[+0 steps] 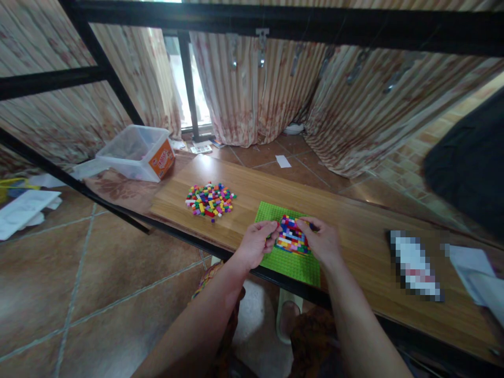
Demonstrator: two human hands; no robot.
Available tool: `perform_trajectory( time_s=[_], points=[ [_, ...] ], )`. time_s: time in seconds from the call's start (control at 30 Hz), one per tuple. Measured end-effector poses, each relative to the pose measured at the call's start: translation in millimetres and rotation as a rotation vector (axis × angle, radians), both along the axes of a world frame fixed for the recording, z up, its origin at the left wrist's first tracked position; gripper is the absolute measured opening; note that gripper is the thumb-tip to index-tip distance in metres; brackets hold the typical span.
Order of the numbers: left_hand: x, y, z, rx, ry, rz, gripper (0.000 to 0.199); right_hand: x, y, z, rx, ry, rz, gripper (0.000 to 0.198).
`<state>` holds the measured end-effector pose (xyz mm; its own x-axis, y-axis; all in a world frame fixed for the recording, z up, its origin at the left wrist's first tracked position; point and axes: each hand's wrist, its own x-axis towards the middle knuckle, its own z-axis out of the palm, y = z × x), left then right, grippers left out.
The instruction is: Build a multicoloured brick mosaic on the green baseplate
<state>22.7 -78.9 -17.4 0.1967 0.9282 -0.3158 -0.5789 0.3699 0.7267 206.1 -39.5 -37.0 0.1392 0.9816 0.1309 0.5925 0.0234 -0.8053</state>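
A green studded baseplate (pixel 293 268) lies at the table's front edge. On it stands a small build of multicoloured toy bricks (pixel 292 239), stacked in rows. My left hand (pixel 258 242) is at the build's left side, thumb and fingers pinched around what looks like a small red toy brick (pixel 277 225). At the upper right of the build, my right hand (pixel 321 239) is closed, its curled fingers against the bricks; they partly cover that corner. A pile of loose toy bricks (pixel 210 200) lies on the wooden table, left of the baseplate.
A clear plastic box (pixel 134 152) with an orange label stands at the table's left end. A blurred-out flat object (pixel 415 265) and papers (pixel 470 268) lie on the right. Black metal frame bars (pixel 118 100) cross above. Curtains (pixel 252 94) hang behind.
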Motion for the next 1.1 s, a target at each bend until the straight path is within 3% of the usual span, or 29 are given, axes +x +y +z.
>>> perform_trajectory(
  time_s=[0.77, 0.93, 1.03, 1.1],
  points=[
    [4.3, -1.1, -3.5, -0.002, 0.024, -0.023, 0.039, -4.8, -7.1, 0.8, 0.05, 0.037, 0.026, 0.047],
    [5.6, -0.4, -4.6, -0.002, 0.022, -0.023, 0.041, -5.1, -10.7, 6.1, 0.274, -0.054, 0.009, 0.039],
    [4.7, -0.6, -3.4, -0.004, 0.028, -0.023, 0.042, -13.8, -17.6, 15.9, 0.429, -0.096, 0.102, 0.03],
    [4.0, -0.9, -1.8, 0.003, 0.032, -0.024, 0.042, -22.2, -22.7, 21.4, 0.444, -0.123, 0.187, 0.027]
  ],
)
